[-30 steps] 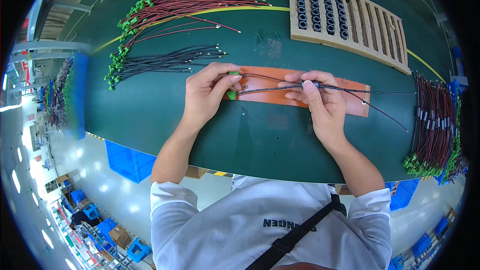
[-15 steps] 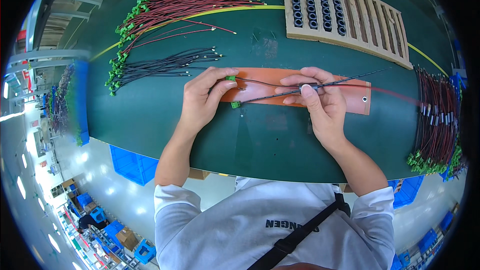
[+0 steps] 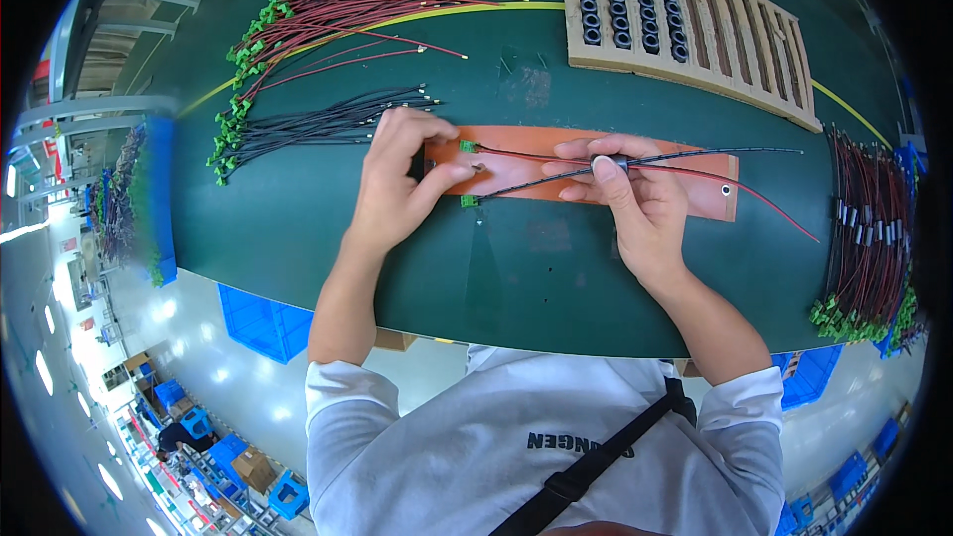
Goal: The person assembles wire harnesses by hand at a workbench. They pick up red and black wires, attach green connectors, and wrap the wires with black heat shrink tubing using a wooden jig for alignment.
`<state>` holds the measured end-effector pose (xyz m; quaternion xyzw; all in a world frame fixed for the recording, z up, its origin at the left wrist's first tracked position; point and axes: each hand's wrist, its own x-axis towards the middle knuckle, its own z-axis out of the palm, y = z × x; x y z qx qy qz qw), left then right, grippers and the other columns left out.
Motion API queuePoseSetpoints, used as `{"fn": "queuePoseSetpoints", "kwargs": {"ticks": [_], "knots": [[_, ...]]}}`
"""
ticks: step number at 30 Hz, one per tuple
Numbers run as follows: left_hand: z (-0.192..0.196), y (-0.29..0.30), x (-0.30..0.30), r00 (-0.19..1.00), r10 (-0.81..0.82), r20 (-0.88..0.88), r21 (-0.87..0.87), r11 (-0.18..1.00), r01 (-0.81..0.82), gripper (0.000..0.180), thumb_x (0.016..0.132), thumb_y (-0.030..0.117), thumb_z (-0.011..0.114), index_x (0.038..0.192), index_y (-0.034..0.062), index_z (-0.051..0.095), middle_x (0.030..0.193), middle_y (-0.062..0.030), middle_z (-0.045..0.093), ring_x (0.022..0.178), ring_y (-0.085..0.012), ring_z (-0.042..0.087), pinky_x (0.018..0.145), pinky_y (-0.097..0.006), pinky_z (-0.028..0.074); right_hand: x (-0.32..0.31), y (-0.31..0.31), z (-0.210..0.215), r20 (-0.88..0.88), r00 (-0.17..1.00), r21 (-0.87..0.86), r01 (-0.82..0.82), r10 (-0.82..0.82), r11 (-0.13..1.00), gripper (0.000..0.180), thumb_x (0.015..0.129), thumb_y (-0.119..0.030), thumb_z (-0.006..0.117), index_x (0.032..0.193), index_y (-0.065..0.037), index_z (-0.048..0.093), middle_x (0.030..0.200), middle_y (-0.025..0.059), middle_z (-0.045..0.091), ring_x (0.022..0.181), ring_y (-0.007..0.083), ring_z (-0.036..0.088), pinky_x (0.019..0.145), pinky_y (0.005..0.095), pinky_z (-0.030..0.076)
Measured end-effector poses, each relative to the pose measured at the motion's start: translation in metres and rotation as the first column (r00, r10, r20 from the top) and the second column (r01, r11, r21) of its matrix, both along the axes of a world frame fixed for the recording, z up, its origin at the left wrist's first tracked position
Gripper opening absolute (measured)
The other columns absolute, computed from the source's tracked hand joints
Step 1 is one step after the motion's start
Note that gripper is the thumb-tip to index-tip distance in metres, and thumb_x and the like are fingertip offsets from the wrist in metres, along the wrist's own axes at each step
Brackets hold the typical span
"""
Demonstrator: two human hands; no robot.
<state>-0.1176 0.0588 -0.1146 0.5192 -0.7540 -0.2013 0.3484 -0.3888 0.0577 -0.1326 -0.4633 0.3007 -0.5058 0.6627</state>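
My right hand [image 3: 645,216] pinches a black ferrite core [image 3: 622,161] between thumb and fingers. A red wire [image 3: 759,198] and a black wire [image 3: 740,150] run through the core, their free ends reaching out to the right. On the left side the wires end in two green connectors, an upper connector [image 3: 467,146] and a lower connector [image 3: 469,201]. My left hand [image 3: 397,179] is open, thumb and forefinger apart beside the upper connector, holding nothing. Beneath both hands lies an orange strip board [image 3: 707,206]; a small peg [image 3: 479,168] shows at my left thumb tip.
Red wires [image 3: 397,2] with green connectors lie at the back left, black wires [image 3: 318,119] nearer. A wooden rack [image 3: 635,58] with rows of black cores stands at the back right. Finished-looking wire bundles [image 3: 869,228] lie at the right edge. A blue crate [image 3: 260,323] is below the table.
My left hand has let go of the upper green connector, its fingers spreading apart. The free wire ends on the right have swung, the red one now hanging lower. The right hand keeps its grip.
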Motion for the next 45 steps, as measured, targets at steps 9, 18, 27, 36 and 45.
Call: {"fn": "queuePoseSetpoints", "kwargs": {"ticks": [9, 18, 27, 36, 45], "knots": [[0.013, 0.007, 0.013, 0.975, -0.19, -0.114, 0.217, 0.953, 0.211, 0.024, 0.073, 0.001, 0.084, 0.095, 0.0009, 0.072, 0.098, -0.0095, 0.068, 0.091, -0.0232, 0.063, 0.082, -0.036, 0.051, 0.0, 0.002, 0.0, 0.021, 1.0, 0.013, 0.016, -0.016, 1.0, 0.017, 0.107, -0.009, 0.053, 0.122, 0.0, 0.056, 0.121, 0.0202, 0.067, 0.11, 0.0248, 0.07, 0.088, 0.0321, 0.062], [-0.001, 0.009, -0.001, 0.977, -0.04, -0.208, 0.09, 0.994, 0.06, 0.022, 0.077, -0.008, 0.079, 0.097, -0.0013, 0.073, 0.094, -0.0112, 0.073, 0.094, -0.0235, 0.07, 0.079, -0.033, 0.056, 0.001, 0.0, -0.006, -0.01, 1.0, -0.059, 0.017, -0.018, 0.998, 0.018, 0.108, -0.012, 0.054, 0.122, -0.001, 0.055, 0.12, 0.0188, 0.068, 0.111, 0.0224, 0.068, 0.086, 0.0301, 0.058], [-0.005, 0.008, -0.004, 1.0, -0.019, -0.011, 0.041, 0.999, 0.019, 0.019, 0.077, -0.008, 0.08, 0.093, 0.0004, 0.074, 0.099, -0.0095, 0.072, 0.095, -0.0228, 0.068, 0.081, -0.034, 0.056, 0.003, 0.001, -0.005, -0.059, 0.998, -0.097, 0.024, -0.03, 0.995, 0.016, 0.108, -0.01, 0.054, 0.121, -0.001, 0.055, 0.119, 0.0176, 0.068, 0.113, 0.0215, 0.066, 0.096, 0.0327, 0.054], [-0.01, 0.01, -0.01, 0.981, 0.07, -0.18, 0.156, 0.987, -0.041, 0.044, 0.077, -0.008, 0.08, 0.115, 0.0047, 0.063, 0.106, -0.0107, 0.072, 0.109, -0.0258, 0.068, 0.093, -0.036, 0.056, 0.001, -0.009, -0.004, -0.087, 0.99, -0.063, -0.119, 0.113, 0.991, 0.014, 0.106, -0.008, 0.057, 0.118, -0.001, 0.054, 0.122, 0.0145, 0.068, 0.111, 0.0164, 0.064, 0.093, 0.0304, 0.053], [0.027, 0.006, -0.027, 0.889, -0.118, 0.442, -0.508, 0.784, 0.357, 0.031, 0.081, 0.004, 0.073, 0.112, 0.0072, 0.071, 0.113, -0.0097, 0.073, 0.096, -0.0215, 0.065, 0.084, -0.036, 0.05, 0.007, -0.013, 0.004, -0.395, 0.915, -0.059, -0.113, 0.081, 0.992, 0.016, 0.101, -0.008, 0.064, 0.116, -0.002, 0.06, 0.094, 0.0095, 0.073, 0.083, 0.0117, 0.071, 0.072, 0.0277, 0.056]]}}
